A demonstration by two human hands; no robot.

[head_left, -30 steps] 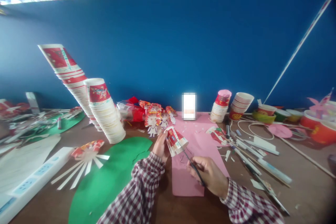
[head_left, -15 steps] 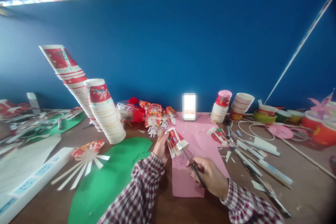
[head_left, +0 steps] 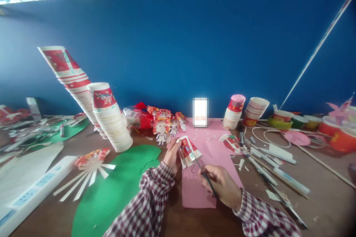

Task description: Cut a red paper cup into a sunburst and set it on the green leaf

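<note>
My left hand point(head_left: 172, 156) is closed on a red and white printed paper cup point(head_left: 188, 152), holding it tilted above a pink paper sheet point(head_left: 198, 198). Thumb and fingers grip the cup's left side. In my right hand point(head_left: 221, 183) is a pair of scissors point(head_left: 205, 178), seen nearly edge-on with dark handles. Their thin blades reach up to the cup's lower edge and seem to touch it. Whether the blades are apart cannot be made out. Left of my hands, a cup cut into splayed white strips point(head_left: 93, 163) lies beside a green paper sheet point(head_left: 111, 196).
Tall stacks of paper cups point(head_left: 111, 122) lean at the left, near a white power strip point(head_left: 41, 185). Paper cut-out figures point(head_left: 164, 127) stand behind my left hand. Pens and brushes point(head_left: 289, 181), paper scraps and more cups point(head_left: 256, 111) lie to the right. A blue partition point(head_left: 167, 44) rises behind.
The cup has turned slightly and shifted a little right in my left hand. The scissors stay at its lower edge, and my right hand has barely moved.
</note>
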